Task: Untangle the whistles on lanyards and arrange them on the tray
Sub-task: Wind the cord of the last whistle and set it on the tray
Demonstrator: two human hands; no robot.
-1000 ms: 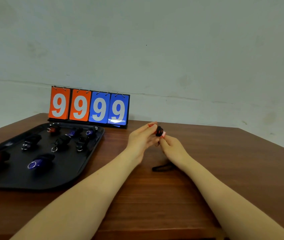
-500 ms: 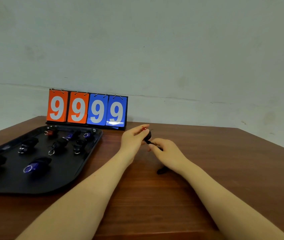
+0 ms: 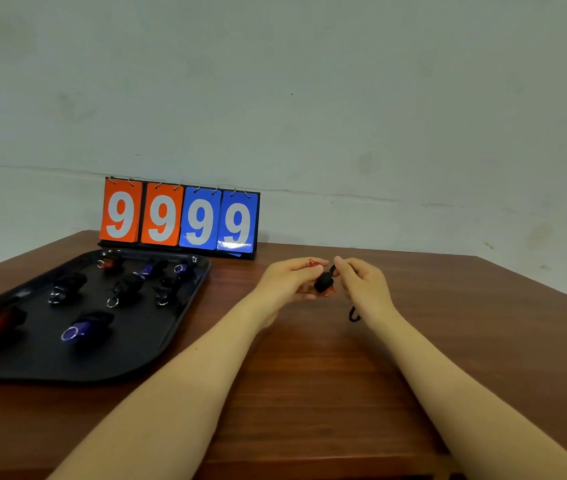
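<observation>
Currently the tray point(image 3: 157, 355) at bench point(image 3: 309, 393) left holds about eight wrapped whistles; flip scoreboard point(image 3: 179, 218) behind it. Centre: left hand point(image 3: 287, 282) pinches a red whistle point(image 3: 325, 289), wound in black cord, just above the bench. Right hand point(image 3: 363, 285) pinches the lanyard point(image 3: 332, 270) near its top; the loose end point(image 3: 354, 315) hangs below the wrist. Likely the last one, being wrapped. To do it well: keep cord taut, lay turns snug, tuck the tail so nothing springs loose, then park it in a bare tray spot, apart from the others.
</observation>
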